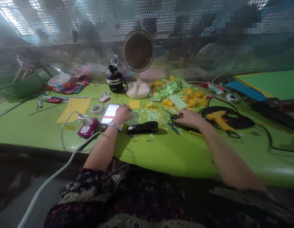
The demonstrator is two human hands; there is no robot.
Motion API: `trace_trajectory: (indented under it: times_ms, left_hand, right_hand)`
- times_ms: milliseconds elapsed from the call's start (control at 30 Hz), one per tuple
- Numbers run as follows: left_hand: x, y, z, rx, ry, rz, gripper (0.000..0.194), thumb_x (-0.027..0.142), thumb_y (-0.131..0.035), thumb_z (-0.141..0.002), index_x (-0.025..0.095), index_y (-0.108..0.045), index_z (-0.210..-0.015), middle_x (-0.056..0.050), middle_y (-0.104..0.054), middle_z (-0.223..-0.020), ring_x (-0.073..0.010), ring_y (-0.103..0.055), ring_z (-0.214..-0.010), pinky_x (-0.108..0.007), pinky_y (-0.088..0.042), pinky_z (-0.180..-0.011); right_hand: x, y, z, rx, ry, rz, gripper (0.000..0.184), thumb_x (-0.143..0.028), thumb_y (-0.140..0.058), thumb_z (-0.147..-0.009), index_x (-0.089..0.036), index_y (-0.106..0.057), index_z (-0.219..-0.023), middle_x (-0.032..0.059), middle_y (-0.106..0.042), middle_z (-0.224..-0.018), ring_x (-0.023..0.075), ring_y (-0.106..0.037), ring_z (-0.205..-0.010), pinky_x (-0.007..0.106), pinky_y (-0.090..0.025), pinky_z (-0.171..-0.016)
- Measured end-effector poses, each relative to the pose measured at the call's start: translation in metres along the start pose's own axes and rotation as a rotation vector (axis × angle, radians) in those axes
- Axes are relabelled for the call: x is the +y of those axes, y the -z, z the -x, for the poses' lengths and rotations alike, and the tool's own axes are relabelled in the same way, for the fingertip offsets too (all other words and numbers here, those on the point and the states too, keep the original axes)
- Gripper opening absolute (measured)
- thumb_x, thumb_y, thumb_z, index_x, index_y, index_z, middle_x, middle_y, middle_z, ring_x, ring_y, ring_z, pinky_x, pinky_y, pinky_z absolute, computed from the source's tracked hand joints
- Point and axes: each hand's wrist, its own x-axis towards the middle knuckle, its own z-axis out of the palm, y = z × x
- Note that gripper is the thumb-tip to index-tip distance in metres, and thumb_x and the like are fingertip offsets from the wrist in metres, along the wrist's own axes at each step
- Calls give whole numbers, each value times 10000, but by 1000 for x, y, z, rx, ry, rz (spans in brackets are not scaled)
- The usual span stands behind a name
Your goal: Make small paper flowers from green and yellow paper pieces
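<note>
Green table (147,155) carries a lot: desk fan (138,53) on round base, black flask (114,79) beside it, green and yellow paper scraps (177,93) piled right of the fan. Also smartphone (109,114), black stapler (142,127), yellow card sheet (73,110), magenta power socket (88,128), yellow glue gun (219,120) on coiled black cable (227,117).

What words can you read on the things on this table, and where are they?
"ENERGY" (last letters a bit unclear): on the black flask
Phone screen: too small to read
White label on the black stapler: too small to read
</note>
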Motion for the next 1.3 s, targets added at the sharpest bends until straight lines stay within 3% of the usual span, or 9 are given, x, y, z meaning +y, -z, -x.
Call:
trace_trajectory:
  times_ms: [133, 233, 367, 500, 700, 867, 1033, 1133, 1300]
  left_hand:
    - [-1, 5, 1, 49, -10, -32, 213, 239, -657, -707, 170, -684, -907, -132, -641, -1154, -301, -581, -1127, -391, -478, -939]
    - [-4, 13, 3, 48, 17, 61, 134, 203, -641, -717, 195, -666, -848, -87, -702, -923, -251, -644, -882, -346, -496, -776]
    - [-4, 20, 6, 152, -11, 339, 67, 251, -677, -741, 200, -663, -783, -49, -717, -798, -204, -643, -745, -321, -479, -715]
    - [11, 13, 8, 267, -2, 835, 241, 319, -772, -684, 171, -711, -864, -46, -728, -799, -182, -658, -773, -316, -508, -774]
    - [42, 2, 21, -43, 90, 1520, 426, 443, -888, -563, 162, -690, -815, -30, -735, -855, -136, -694, -807, -256, -554, -759]
    - [52, 7, 32, -76, 79, 1556, 475, 472, -879, -606, 175, -627, -878, 5, -698, -812, -150, -742, -738, -156, -473, -510]
    - [58, 6, 35, -111, 28, 1545, 504, 500, -857, -638, 179, -554, -881, 21, -665, -763, -172, -751, -680, -152, -456, -452]
    - [62, 6, 37, -116, 29, 1557, 484, 457, -854, -663, 178, -530, -891, 24, -663, -750, -174, -752, -688, -178, -512, -514]
    - [68, 6, 42, -114, 87, 1627, 431, 373, -852, -680, 188, -557, -934, 2, -711, -839, -194, -760, -869, -217, -564, -653]
  right_hand:
    - [-1, 0, 1, 13, 5, -4, 350, -435, -640, -762, -213, -673, -1031, 82, -736, -1080, 247, -659, -928, 289, -398, -638]
    - [-2, 3, 6, 16, 7, -11, 326, -417, -650, -764, -211, -672, -1015, 78, -740, -1054, 236, -660, -904, 282, -393, -625]
    - [-5, 8, 13, 89, 30, 22, 318, -399, -658, -772, -202, -676, -1022, 94, -730, -1101, 234, -654, -932, 274, -392, -623]
    - [-5, 7, 12, 60, 11, 31, 312, -402, -654, -778, -199, -684, -1014, 96, -736, -1070, 235, -655, -909, 273, -379, -601]
    - [3, 2, 4, 44, 9, -25, 308, -436, -668, -734, -218, -694, -951, 68, -738, -974, 220, -642, -822, 274, -375, -580]
    - [4, 3, 3, 19, -11, -2, 236, -433, -665, -716, -228, -715, -821, 54, -721, -813, 222, -629, -733, 284, -374, -566]
    - [2, 7, 7, 17, -20, -28, 174, -378, -662, -719, -209, -677, -682, 51, -697, -698, 220, -645, -694, 284, -385, -558]
    - [6, 12, 10, 0, -53, -236, 111, -284, -667, -727, -193, -650, -665, 22, -678, -621, 184, -657, -626, 257, -425, -556]
    - [4, 18, 17, 32, -97, -979, 96, -194, -715, -731, -176, -622, -749, 16, -707, -676, 102, -588, -492, 219, -493, -515]
